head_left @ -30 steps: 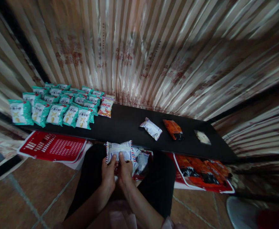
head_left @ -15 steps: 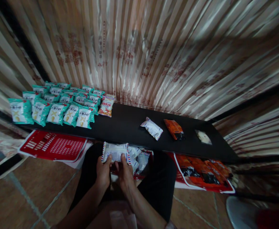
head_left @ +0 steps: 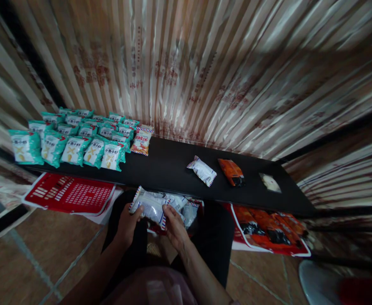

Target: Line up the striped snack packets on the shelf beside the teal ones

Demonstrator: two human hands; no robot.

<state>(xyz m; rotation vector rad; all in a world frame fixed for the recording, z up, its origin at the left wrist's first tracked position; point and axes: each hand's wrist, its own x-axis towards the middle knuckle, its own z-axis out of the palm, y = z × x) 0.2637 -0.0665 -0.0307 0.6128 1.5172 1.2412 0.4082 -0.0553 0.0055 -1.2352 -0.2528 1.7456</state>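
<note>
Both hands hold one white snack packet (head_left: 149,205) with red and blue striped edges, just below the front edge of the black shelf (head_left: 173,169). My left hand (head_left: 127,223) pinches its left end. My right hand (head_left: 175,225) grips its right end with thumb on top. Under the packet, between my knees, lie several more white packets (head_left: 186,209) in a red basket. The packet sits tilted, left end higher.
On the shelf: several teal packets (head_left: 74,146) in rows at left, an orange-and-white packet (head_left: 141,142), a white packet (head_left: 202,170), an orange packet (head_left: 232,171), a pale packet (head_left: 270,182). A red basket (head_left: 71,195) lies lower left; another basket of orange packets (head_left: 268,231) lies lower right. A striped curtain hangs behind.
The white packet has moved left and tilted, and both hands have shifted with it; my left hand has slid further left.
</note>
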